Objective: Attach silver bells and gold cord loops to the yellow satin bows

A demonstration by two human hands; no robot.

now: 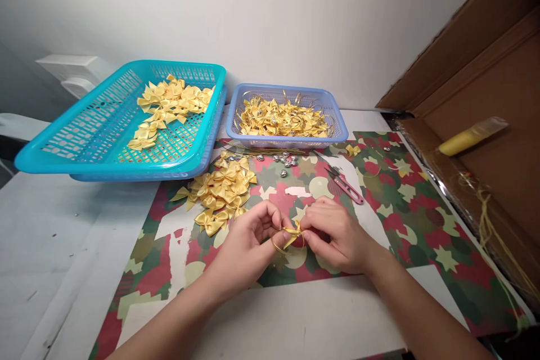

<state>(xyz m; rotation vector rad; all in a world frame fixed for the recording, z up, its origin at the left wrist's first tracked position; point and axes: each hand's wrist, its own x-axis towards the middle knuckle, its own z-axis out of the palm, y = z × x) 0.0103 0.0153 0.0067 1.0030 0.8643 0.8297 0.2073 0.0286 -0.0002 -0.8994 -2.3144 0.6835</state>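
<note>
Yellow bow point(292, 232), gold cord point(277, 248) — pinched together between left hand point(252, 240) and right hand point(336, 234), over patterned tabletop point(405, 219). Bow pile point(225, 188) just beyond left hand; snips point(349, 189) beyond right hand; bells point(283, 173) near small basket point(287, 140).

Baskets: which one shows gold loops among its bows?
The lavender-blue basket at back centre, right of the turquoise basket: gold loops rise among its yellow bows. The turquoise basket shows bows without loops.
</note>
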